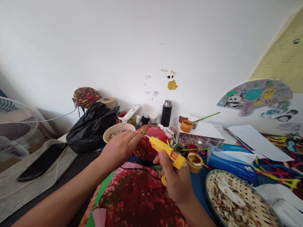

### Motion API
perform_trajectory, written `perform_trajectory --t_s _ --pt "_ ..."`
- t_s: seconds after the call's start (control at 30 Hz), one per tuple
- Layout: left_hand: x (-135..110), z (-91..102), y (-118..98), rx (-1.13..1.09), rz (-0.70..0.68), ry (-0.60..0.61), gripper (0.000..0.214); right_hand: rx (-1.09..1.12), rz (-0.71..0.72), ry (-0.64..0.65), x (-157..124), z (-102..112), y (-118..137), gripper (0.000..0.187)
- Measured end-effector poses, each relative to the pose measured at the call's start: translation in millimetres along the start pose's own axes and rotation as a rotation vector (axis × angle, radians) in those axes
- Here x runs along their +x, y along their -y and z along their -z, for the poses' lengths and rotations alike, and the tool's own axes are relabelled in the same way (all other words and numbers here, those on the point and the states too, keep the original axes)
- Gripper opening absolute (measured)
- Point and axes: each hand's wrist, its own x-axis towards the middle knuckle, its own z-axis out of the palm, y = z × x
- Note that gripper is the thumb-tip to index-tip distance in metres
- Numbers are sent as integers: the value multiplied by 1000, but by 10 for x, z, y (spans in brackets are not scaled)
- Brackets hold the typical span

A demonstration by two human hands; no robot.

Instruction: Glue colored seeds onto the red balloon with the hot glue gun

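Note:
My right hand is wrapped round a yellow hot glue gun, its nozzle pointing left. Just beyond the nozzle are the fingertips of my left hand, pressed together at the upper left of a red balloon-like ball. Whatever those fingers pinch is hidden. Small red, green and orange shell-like pieces cover part of the ball; smooth red surface shows elsewhere. A pale bowl with small pieces inside stands behind my left hand. Below both hands lies a paint-stained red sheet, with the gun's black cord across it.
At right are a woven basket of shells, a blue tissue pack and open paint pots. A black bottle stands by the wall. At left are a black plastic bag, a finished-looking shell-covered ball and a fan.

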Motion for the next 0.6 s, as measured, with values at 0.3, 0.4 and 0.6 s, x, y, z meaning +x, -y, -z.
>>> perform_trajectory --t_s 0.3,0.4,0.6 --pt "45 34 -45 47 4 78 26 -3 16 6 -15 4 17 61" --pt "61 27 -58 31 20 86 24 -2 16 8 -21 5 7 60" --pt "82 -8 -71 26 7 27 20 7 16 3 -15 3 18 60"
